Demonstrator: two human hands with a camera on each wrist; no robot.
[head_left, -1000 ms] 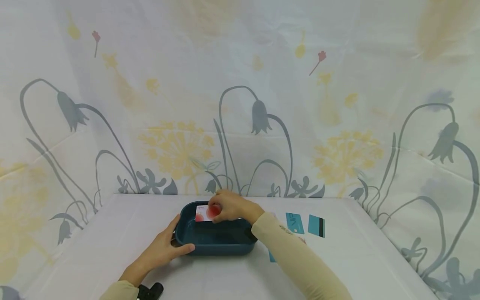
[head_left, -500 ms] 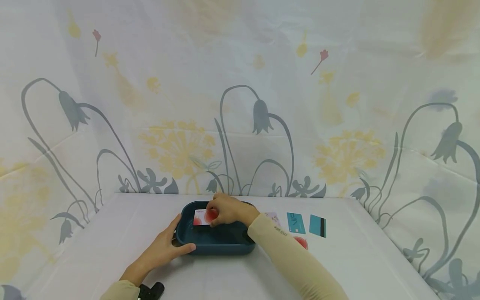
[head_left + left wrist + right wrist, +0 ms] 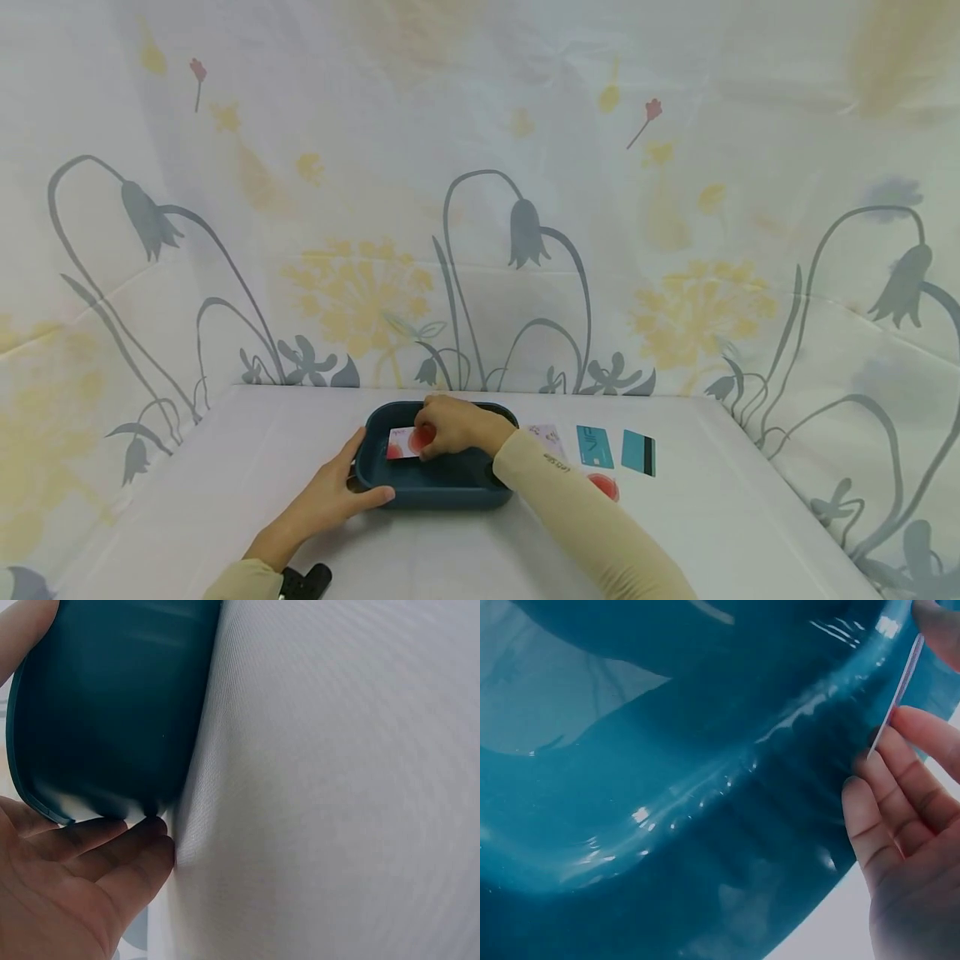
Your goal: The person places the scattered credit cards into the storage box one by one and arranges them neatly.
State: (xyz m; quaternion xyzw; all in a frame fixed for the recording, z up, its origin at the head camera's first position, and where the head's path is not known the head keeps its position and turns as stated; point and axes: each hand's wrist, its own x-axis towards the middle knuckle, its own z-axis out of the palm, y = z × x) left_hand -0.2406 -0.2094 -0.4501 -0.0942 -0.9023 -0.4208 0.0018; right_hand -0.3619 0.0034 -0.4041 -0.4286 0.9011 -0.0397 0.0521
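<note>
In the head view, a dark teal rectangular tray (image 3: 450, 498) with rounded corners stands on the white table. My left hand (image 3: 330, 493) holds its left end, with the thumb along the front wall and the fingers at the left side. The left wrist view shows those fingertips against the tray wall, low by the cloth. Inside the tray, my right hand (image 3: 459, 427) pinches a white and red card (image 3: 400, 443) at its right part. Seen from the right wrist, the card (image 3: 900, 690) appears edge-on between thumb and fingers, over the glossy tray interior.
Right of the tray lie a blue VIP card (image 3: 595, 447), a blue card with a black stripe (image 3: 638, 453) and a pale floral card (image 3: 550, 437). A red-patterned card (image 3: 604, 486) is partly hidden by the right sleeve. A flower-printed cloth (image 3: 480, 275) hangs behind the table.
My right hand has lowered the card from the tray's back edge further down and forward into the tray. The left hand keeps its hold on the tray.
</note>
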